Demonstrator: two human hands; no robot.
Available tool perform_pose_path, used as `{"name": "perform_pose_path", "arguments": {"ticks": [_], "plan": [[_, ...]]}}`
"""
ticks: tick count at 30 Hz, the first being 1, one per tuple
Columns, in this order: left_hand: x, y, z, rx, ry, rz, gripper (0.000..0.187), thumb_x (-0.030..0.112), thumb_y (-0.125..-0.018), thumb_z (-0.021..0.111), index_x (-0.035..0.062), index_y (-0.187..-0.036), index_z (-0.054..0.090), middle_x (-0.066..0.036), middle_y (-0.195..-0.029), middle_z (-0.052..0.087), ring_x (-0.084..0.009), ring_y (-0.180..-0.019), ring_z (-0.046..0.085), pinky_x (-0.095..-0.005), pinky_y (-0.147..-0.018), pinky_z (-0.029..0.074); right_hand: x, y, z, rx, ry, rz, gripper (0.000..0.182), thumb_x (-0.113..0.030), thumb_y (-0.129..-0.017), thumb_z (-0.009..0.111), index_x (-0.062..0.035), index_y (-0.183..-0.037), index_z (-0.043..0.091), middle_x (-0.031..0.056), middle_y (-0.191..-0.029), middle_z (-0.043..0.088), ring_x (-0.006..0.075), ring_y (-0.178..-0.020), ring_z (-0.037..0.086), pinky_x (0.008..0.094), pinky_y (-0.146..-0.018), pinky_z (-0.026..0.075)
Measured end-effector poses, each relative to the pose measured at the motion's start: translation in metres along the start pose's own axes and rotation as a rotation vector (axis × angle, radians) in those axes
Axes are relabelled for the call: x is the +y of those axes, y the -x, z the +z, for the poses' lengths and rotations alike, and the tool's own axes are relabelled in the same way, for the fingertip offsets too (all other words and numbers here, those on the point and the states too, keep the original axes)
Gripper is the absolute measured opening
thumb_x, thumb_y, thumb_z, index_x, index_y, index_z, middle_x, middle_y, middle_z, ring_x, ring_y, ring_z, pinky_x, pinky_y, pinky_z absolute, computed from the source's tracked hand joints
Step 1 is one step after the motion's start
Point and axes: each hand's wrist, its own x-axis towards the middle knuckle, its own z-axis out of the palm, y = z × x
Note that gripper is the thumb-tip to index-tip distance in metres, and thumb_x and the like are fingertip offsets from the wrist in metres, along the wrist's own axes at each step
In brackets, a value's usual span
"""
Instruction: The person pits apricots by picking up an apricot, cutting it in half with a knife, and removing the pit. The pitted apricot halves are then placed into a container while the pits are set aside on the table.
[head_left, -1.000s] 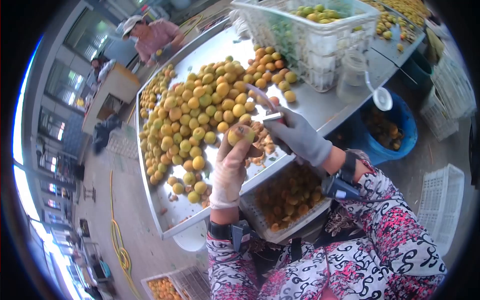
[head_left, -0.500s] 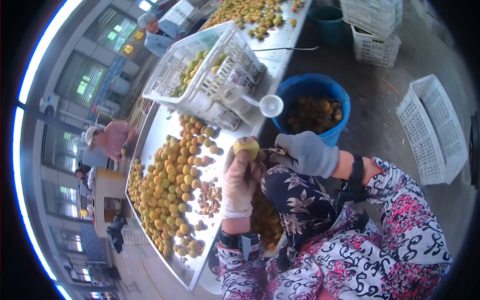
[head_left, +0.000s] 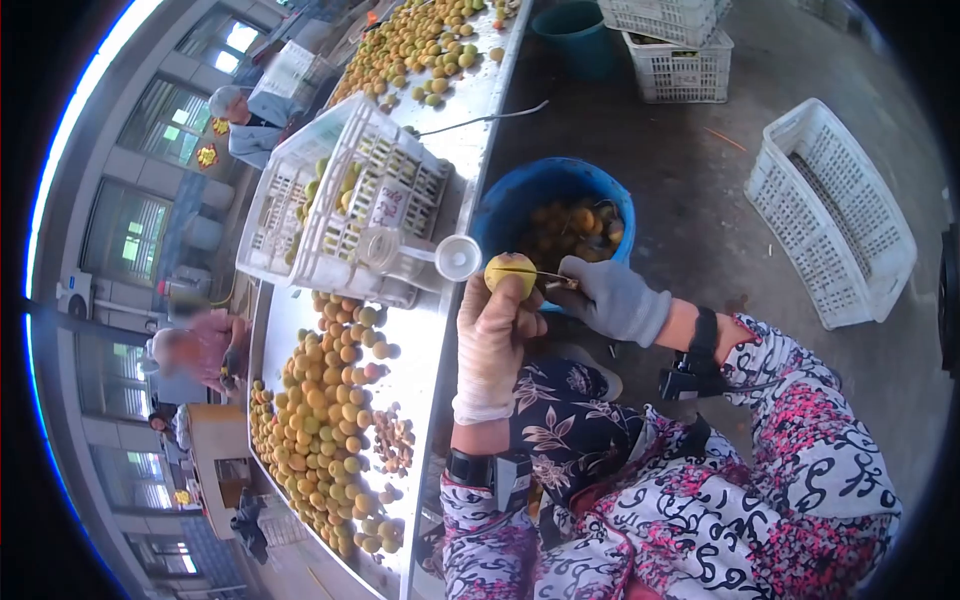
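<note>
In a pale, stained glove, my left hand (head_left: 490,345) pinches a yellow apricot (head_left: 508,268) between thumb and fingers. Grey-gloved, my right hand (head_left: 618,302) is closed round the handle of a small knife (head_left: 552,276). The thin blade points left and meets the fruit, where a dark line runs across the skin. Both hands are raised in front of my lap, just this side of a blue bucket (head_left: 625,235) with fruit in it. To the left, many orange and yellow apricots (head_left: 320,410) are heaped on the metal table (head_left: 420,375), with brown pits (head_left: 392,442) beside them.
A white crate (head_left: 345,200) holding fruit stands on the table, a clear plastic cup (head_left: 385,248) at its near side. Another white crate (head_left: 835,215) is on the floor at right; stacked crates (head_left: 685,75) and a dark green bucket (head_left: 575,40) are behind. People work across the table.
The view has swung, so the table and crates sit further left. The knife blade now lies against the apricot with a line across its skin; before, it reached the fruit's side.
</note>
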Motion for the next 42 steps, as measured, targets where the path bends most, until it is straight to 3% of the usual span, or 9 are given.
{"name": "perform_pose_path", "arguments": {"ticks": [2,10,14,20,23,28,36,38,42], "plan": [[-0.001,-0.005,0.011,0.128,-0.354,0.061,0.041,0.031,-0.086,0.065,0.0021,-0.112,0.053,-0.007,-0.076,0.056,-0.0082,-0.050,0.045,-0.0245,-0.052,0.044,0.003,0.005,-0.002,0.033,-0.084,0.074,0.023,-0.026,-0.086,0.060,-0.0065,-0.087,0.048,0.0167,-0.067,0.061,0.0368,-0.064,0.061,0.0430,-0.054,0.047],[-0.020,-0.019,-0.001,-0.065,0.105,-0.180,0.042,0.032,-0.084,0.068,0.0051,-0.112,0.054,-0.007,-0.079,0.057,-0.0095,-0.053,0.047,-0.0277,-0.053,0.045,0.021,0.011,-0.018,-0.020,0.161,0.072,0.024,-0.026,-0.084,0.062,-0.0072,-0.088,0.048,0.0162,-0.068,0.061,0.0364,-0.067,0.062,0.0425,-0.056,0.048],[-0.019,-0.025,0.014,-0.079,0.022,-0.131,0.041,0.034,-0.084,0.068,0.0064,-0.112,0.055,-0.006,-0.078,0.056,-0.0099,-0.052,0.048,-0.0279,-0.054,0.046,0.017,0.011,-0.024,-0.001,0.123,0.136,0.024,-0.025,-0.083,0.063,-0.0073,-0.087,0.048,0.0157,-0.069,0.061,0.0362,-0.067,0.062,0.0422,-0.056,0.048],[-0.015,-0.014,0.033,0.135,-0.217,-0.061,0.042,0.038,-0.084,0.067,0.0056,-0.109,0.055,-0.005,-0.074,0.054,-0.0110,-0.048,0.047,-0.0276,-0.053,0.047,0.014,0.012,-0.026,0.011,0.119,0.075,0.022,-0.025,-0.084,0.061,-0.0076,-0.087,0.048,0.0156,-0.068,0.061,0.0360,-0.066,0.062,0.0425,-0.056,0.047],[-0.017,-0.013,0.034,0.137,-0.174,-0.057,0.044,0.042,-0.086,0.064,0.0051,-0.108,0.055,-0.002,-0.068,0.050,-0.0102,-0.046,0.044,-0.0267,-0.049,0.043,0.018,0.010,-0.029,-0.001,0.149,0.032,0.021,-0.025,-0.084,0.061,-0.0082,-0.086,0.048,0.0154,-0.068,0.060,0.0357,-0.066,0.062,0.0424,-0.055,0.047],[-0.016,-0.019,0.022,-0.059,0.132,-0.269,0.055,0.052,-0.087,0.056,0.0011,-0.107,0.054,0.003,-0.057,0.039,-0.0084,-0.040,0.034,-0.0244,-0.044,0.030,0.028,0.005,-0.035,0.007,0.182,-0.031,0.022,-0.028,-0.085,0.060,-0.0090,-0.084,0.049,0.0144,-0.067,0.061,0.0356,-0.065,0.061,0.0414,-0.055,0.047],[-0.022,-0.028,0.018,-0.117,0.377,-0.379,0.057,0.053,-0.087,0.056,-0.0009,-0.106,0.054,0.003,-0.056,0.034,-0.0084,-0.040,0.033,-0.0246,-0.045,0.031,0.043,0.007,-0.018,-0.027,-0.145,0.029,0.020,-0.025,-0.086,0.060,-0.0077,-0.088,0.051,0.0165,-0.068,0.060,0.0367,-0.067,0.061,0.0414,-0.056,0.046],[-0.022,-0.026,0.024,-0.010,0.077,-0.232,0.057,0.052,-0.087,0.058,-0.0015,-0.105,0.054,0.004,-0.056,0.033,-0.0085,-0.041,0.033,-0.0253,-0.045,0.032,0.043,0.011,-0.013,-0.034,-0.191,0.085,0.019,-0.023,-0.086,0.061,-0.0071,-0.091,0.051,0.0179,-0.070,0.060,0.0378,-0.069,0.061,0.0422,-0.057,0.047],[-0.020,-0.027,0.020,-0.002,-0.031,-0.226,0.057,0.052,-0.086,0.059,-0.0021,-0.104,0.054,0.004,-0.055,0.033,-0.0087,-0.041,0.033,-0.0259,-0.045,0.033,0.031,0.007,-0.025,-0.025,0.047,0.100,0.023,-0.028,-0.087,0.059,-0.0071,-0.091,0.051,0.0183,-0.072,0.061,0.0374,-0.070,0.061,0.0420,-0.059,0.047]]}}
